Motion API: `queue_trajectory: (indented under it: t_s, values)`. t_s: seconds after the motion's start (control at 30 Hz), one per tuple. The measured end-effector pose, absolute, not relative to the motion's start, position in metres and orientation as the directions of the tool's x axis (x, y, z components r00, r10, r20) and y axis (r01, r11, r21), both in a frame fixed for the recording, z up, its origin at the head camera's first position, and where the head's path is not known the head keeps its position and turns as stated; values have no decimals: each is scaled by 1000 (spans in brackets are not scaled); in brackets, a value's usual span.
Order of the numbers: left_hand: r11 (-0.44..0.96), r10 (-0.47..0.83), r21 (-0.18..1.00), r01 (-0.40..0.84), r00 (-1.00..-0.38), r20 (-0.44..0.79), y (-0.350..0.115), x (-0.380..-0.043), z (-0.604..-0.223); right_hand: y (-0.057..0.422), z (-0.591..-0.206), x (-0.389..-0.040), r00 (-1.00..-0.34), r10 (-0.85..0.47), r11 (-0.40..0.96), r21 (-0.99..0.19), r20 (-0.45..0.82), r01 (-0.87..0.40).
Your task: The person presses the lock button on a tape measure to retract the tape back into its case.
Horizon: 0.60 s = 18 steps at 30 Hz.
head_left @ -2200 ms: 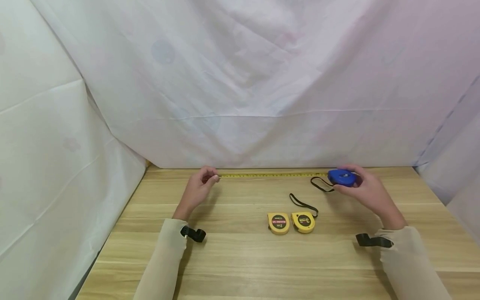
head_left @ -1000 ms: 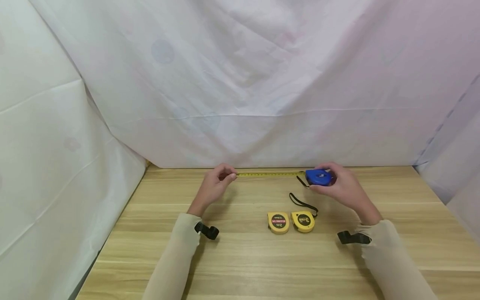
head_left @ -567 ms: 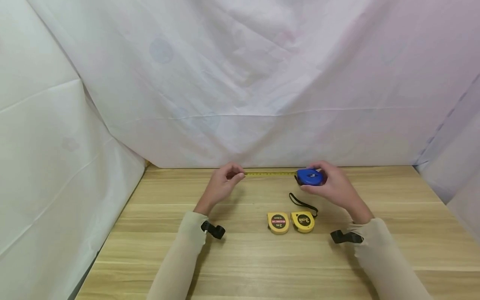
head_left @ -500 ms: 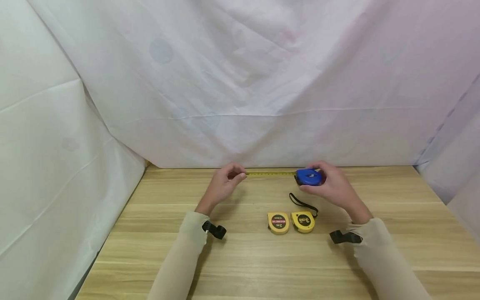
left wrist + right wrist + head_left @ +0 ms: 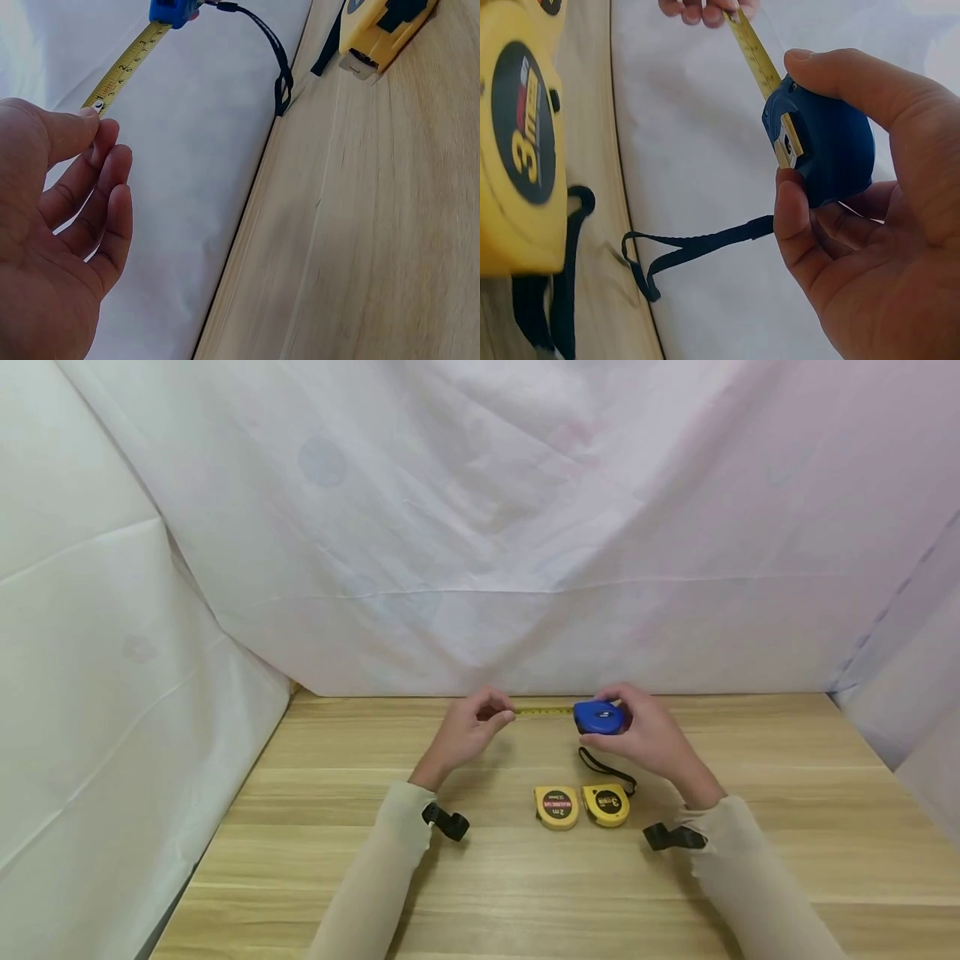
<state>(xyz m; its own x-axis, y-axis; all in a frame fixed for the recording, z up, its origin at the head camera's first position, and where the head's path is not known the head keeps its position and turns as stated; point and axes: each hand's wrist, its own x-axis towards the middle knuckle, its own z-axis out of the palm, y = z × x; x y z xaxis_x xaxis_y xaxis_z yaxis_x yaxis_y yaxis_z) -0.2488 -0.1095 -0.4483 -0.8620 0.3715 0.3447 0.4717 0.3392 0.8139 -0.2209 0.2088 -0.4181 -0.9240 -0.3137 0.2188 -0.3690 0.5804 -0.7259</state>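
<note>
My right hand grips a blue tape measure near the back of the table, thumb and fingers around its case. A short length of yellow blade reaches left from the case. Its metal end is pinched between thumb and forefinger of my left hand. In the left wrist view the other fingers of that hand curl loosely below the blade. From the blue case a black wrist strap hangs in the right wrist view. Both hands are held above the tabletop.
Two yellow tape measures lie side by side nearer me: one marked 2m and one marked 3, which has a black strap. White cloth hangs behind the wooden table and along its left side.
Both hands have moved toward each other, the right leftward with the blue tape measure, the left rightward with the blade's end. The exposed blade has become much shorter. The yellow tape measures stay put.
</note>
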Motion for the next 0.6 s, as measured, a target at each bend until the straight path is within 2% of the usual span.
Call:
queue_trajectory:
  t_s: [0.6]
  values:
    - [328, 429, 813, 481, -843, 325, -81, -244, -446, 181, -420, -218, -901, -360, 543, -730, 243, -414]
